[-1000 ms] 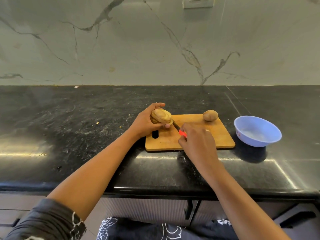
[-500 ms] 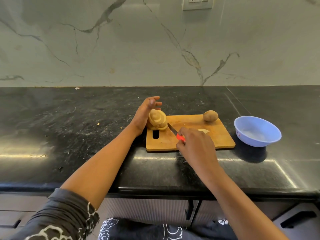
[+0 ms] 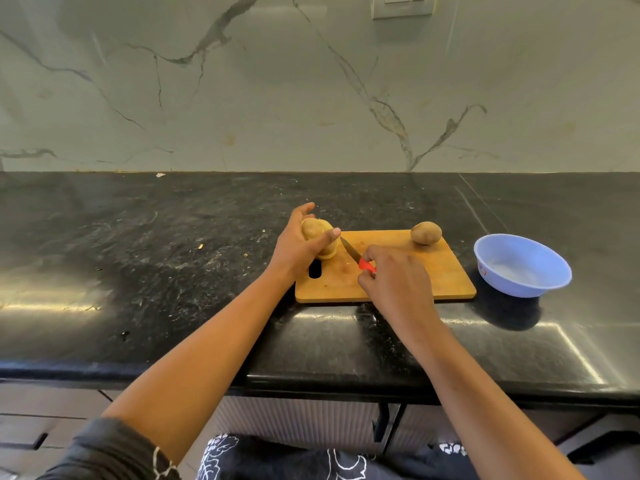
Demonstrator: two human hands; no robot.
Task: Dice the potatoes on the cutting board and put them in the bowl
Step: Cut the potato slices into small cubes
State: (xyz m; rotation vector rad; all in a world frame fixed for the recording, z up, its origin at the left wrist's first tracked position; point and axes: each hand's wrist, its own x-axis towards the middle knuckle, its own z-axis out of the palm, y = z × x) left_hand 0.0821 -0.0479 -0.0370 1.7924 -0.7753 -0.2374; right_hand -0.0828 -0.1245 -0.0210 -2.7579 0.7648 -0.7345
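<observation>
A grey-veined marble wall [image 3: 311,81] rose behind a black stone counter [image 3: 173,254], with a socket [image 3: 401,5] at the top edge of the wall. A wooden board [image 3: 415,282] lay on the counter in front of the person, its slot at the left end. A light blue bowl [image 3: 519,265] stood on the counter just right of the board, not touching it.

Both bare forearms reached over the counter's front edge to the board. The left hand [image 3: 294,247] gripped a potato [image 3: 311,228] at the board's far left corner, thumb across its front and fingers curled behind it. The right hand [image 3: 398,282] was closed round the red handle of a knife [image 3: 349,251], held over the middle of the board. The dark blade slanted up and left toward the gripped potato, its tip close to the left thumb; whether it touched the potato could not be told.

A second potato [image 3: 426,233], whole and unpeeled, sat alone at the board's far right corner, well apart from both hands and nearer the bowl.
</observation>
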